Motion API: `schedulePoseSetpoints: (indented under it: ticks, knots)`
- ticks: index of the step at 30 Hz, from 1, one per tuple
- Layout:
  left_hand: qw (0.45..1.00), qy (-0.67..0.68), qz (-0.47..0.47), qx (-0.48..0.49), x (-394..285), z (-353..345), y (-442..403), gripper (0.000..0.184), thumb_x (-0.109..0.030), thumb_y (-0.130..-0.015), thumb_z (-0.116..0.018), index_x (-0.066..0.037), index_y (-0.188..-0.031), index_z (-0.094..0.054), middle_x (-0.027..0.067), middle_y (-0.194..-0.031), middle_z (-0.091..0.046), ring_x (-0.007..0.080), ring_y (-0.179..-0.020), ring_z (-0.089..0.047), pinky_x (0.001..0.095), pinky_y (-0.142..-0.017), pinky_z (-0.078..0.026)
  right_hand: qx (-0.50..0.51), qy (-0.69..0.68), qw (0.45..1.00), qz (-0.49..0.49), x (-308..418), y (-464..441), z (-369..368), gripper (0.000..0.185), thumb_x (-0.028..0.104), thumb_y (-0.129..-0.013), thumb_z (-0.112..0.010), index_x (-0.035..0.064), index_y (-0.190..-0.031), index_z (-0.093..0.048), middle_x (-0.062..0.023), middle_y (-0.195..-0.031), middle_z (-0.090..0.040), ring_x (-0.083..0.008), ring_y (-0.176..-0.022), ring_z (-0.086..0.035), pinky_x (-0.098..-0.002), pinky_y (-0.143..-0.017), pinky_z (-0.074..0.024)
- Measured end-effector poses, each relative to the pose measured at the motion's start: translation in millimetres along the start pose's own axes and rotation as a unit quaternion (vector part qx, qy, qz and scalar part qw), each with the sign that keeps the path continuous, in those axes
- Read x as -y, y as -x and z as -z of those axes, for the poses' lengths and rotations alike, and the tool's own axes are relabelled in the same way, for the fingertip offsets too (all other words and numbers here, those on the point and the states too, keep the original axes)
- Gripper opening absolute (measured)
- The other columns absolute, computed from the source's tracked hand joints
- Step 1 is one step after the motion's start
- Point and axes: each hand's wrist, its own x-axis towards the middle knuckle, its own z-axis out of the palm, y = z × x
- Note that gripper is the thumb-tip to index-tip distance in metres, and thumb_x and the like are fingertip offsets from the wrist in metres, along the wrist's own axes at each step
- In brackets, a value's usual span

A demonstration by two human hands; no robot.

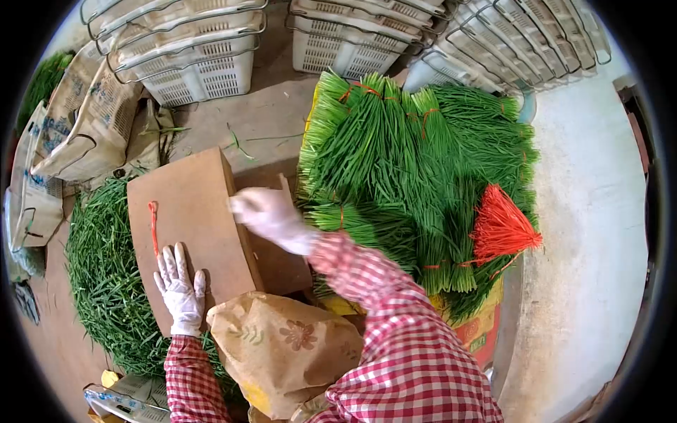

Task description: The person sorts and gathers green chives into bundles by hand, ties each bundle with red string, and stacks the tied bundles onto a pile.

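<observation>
My left hand, in a stained white glove, lies flat with its fingers spread on a brown board. A red tie lies on the board just above its fingertips. Over the board's right edge is my right hand, gloved and blurred by motion, with its fingers bent together; whether anything is in them cannot be made out. Bundles of green stalks bound with red ties are piled to the right. On the pile rests a bunch of red ties.
Loose green stalks are heaped left of the board. White crates stand stacked along the back, and more crates stand at the left. A brown patterned cloth covers the lap. A pale wall borders the right side.
</observation>
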Motion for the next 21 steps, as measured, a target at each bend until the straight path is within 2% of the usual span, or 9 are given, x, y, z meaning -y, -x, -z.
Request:
schedulePoseSetpoints:
  ticks: [2,5,6,8,10,12,14,17,21]
  knots:
    - [1.000,-0.003,0.005,0.004,-0.2,-0.5,-0.7,0.070,-0.049,-0.090,-0.040,-0.016,-0.147,-0.020,0.0130,-0.152,-0.019,0.0304,-0.140,-0.014,0.0485,-0.112,-0.008,-0.094,-0.201,0.968,-0.121,-28.5,27.4,58.5,0.014,0.016,-0.090,-0.059,0.0051,-0.095,-0.064,-0.0057,-0.082,-0.065,-0.0087,-0.065,-0.060,-0.0215,-0.058,-0.0524]
    - [1.000,-0.013,0.000,-0.001,2.4,-2.8,0.0,0.070,-0.045,-0.089,-0.044,-0.017,-0.148,-0.018,0.0130,-0.152,-0.017,0.0306,-0.141,-0.013,0.0483,-0.112,-0.008,-0.256,-0.135,0.902,-0.320,-66.4,31.3,139.4,0.014,0.015,-0.091,-0.056,0.0041,-0.096,-0.062,-0.0072,-0.082,-0.066,-0.0091,-0.061,-0.061,-0.0201,-0.050,-0.0525]
    - [1.000,-0.019,-0.003,-0.005,2.3,-3.7,-0.1,0.069,-0.044,-0.089,-0.044,-0.017,-0.148,-0.018,0.0129,-0.152,-0.017,0.0307,-0.141,-0.013,0.0482,-0.112,-0.008,-0.294,-0.182,0.874,-0.341,-73.4,27.0,159.3,0.015,0.013,-0.091,-0.056,0.0027,-0.100,-0.062,-0.0072,-0.082,-0.066,-0.0094,-0.060,-0.061,-0.0193,-0.048,-0.0519]
    - [1.000,-0.021,-0.008,-0.005,1.4,-0.7,-0.2,0.069,-0.045,-0.090,-0.043,-0.016,-0.147,-0.019,0.0130,-0.152,-0.017,0.0311,-0.140,-0.013,0.0477,-0.112,-0.008,-0.364,-0.195,0.840,-0.351,-94.0,17.2,182.9,0.018,0.008,-0.091,-0.054,0.0043,-0.107,-0.060,-0.0093,-0.089,-0.067,-0.0113,-0.060,-0.062,-0.0196,-0.048,-0.0506]
    - [1.000,-0.026,-0.009,-0.004,3.6,-2.6,0.0,0.069,-0.048,-0.090,-0.041,-0.016,-0.147,-0.019,0.0130,-0.152,-0.018,0.0314,-0.140,-0.014,0.0477,-0.112,-0.008,-0.420,-0.100,0.872,-0.232,-150.7,11.1,205.0,0.017,0.006,-0.092,-0.052,0.0045,-0.107,-0.059,-0.0086,-0.094,-0.066,-0.0112,-0.062,-0.062,-0.0207,-0.049,-0.0482]
    - [1.000,-0.030,-0.002,-0.001,5.4,-4.7,-0.3,0.070,-0.052,-0.089,-0.037,-0.016,-0.147,-0.021,0.0128,-0.152,-0.018,0.0319,-0.140,-0.014,0.0477,-0.112,-0.009,-0.465,-0.103,0.846,-0.239,-177.4,-5.5,227.5,0.015,0.006,-0.092,-0.050,0.0037,-0.105,-0.058,-0.0069,-0.096,-0.065,-0.0107,-0.063,-0.061,-0.0214,-0.050,-0.0462]
    - [0.999,-0.032,-0.003,-0.006,3.8,-3.4,-0.8,0.069,-0.050,-0.089,-0.037,-0.015,-0.147,-0.022,0.0130,-0.152,-0.018,0.0319,-0.140,-0.014,0.0476,-0.112,-0.009,-0.462,-0.139,0.834,-0.266,-191.2,-18.3,246.5,0.016,0.010,-0.092,-0.052,0.0029,-0.105,-0.057,-0.0074,-0.095,-0.065,-0.0108,-0.061,-0.061,-0.0212,-0.048,-0.0457]
    - [0.999,-0.033,-0.009,-0.013,3.0,-3.2,-0.2,0.069,-0.048,-0.089,-0.038,-0.014,-0.146,-0.023,0.0134,-0.151,-0.020,0.0320,-0.140,-0.015,0.0475,-0.112,-0.009,-0.406,-0.038,0.818,-0.405,-200.4,-41.4,263.2,0.024,0.019,-0.089,-0.060,-0.0019,-0.099,-0.060,-0.0079,-0.082,-0.068,-0.0131,-0.055,-0.063,-0.0233,-0.042,-0.0465]
    - [0.999,-0.035,-0.006,-0.011,2.2,-2.1,-0.8,0.068,-0.046,-0.088,-0.039,-0.013,-0.146,-0.024,0.0136,-0.151,-0.021,0.0314,-0.140,-0.016,0.0475,-0.112,-0.010,-0.403,0.017,0.793,-0.457,-208.4,-64.2,275.6,0.030,0.025,-0.088,-0.063,-0.0045,-0.094,-0.059,-0.0104,-0.076,-0.068,-0.0170,-0.055,-0.065,-0.0257,-0.040,-0.0481]
